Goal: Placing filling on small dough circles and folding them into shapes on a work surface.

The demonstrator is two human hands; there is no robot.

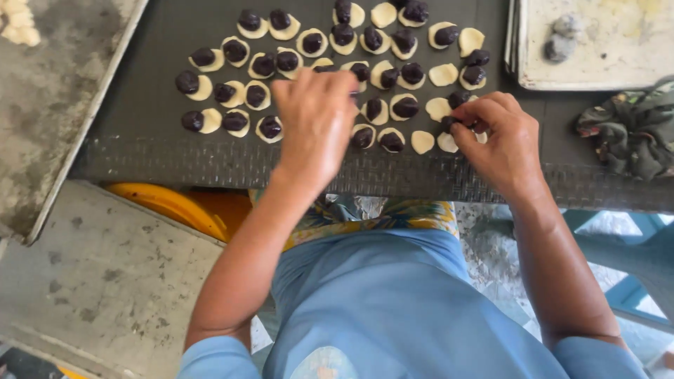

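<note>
Dark woven mat on table (140,151), covered with pale round dough discs (422,142) topped by dark purple filling balls (405,107). Right hand (502,140) pinches a filling ball (449,123) at its fingertips; left hand (316,123) hovers fingers-down, grip hidden. Best to seat each ball centred, pressing lightly.

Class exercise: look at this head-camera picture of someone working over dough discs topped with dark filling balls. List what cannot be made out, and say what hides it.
1. Head view: what the left hand touches; its own back covers its fingers and the discs beneath.
2. Whether the right hand pinches a filling ball; its curled fingers hide the contact.
3. The top row of dough discs; cut off by the upper edge.
4. The grey lumps on the pale tray; too blurred to identify.
</note>
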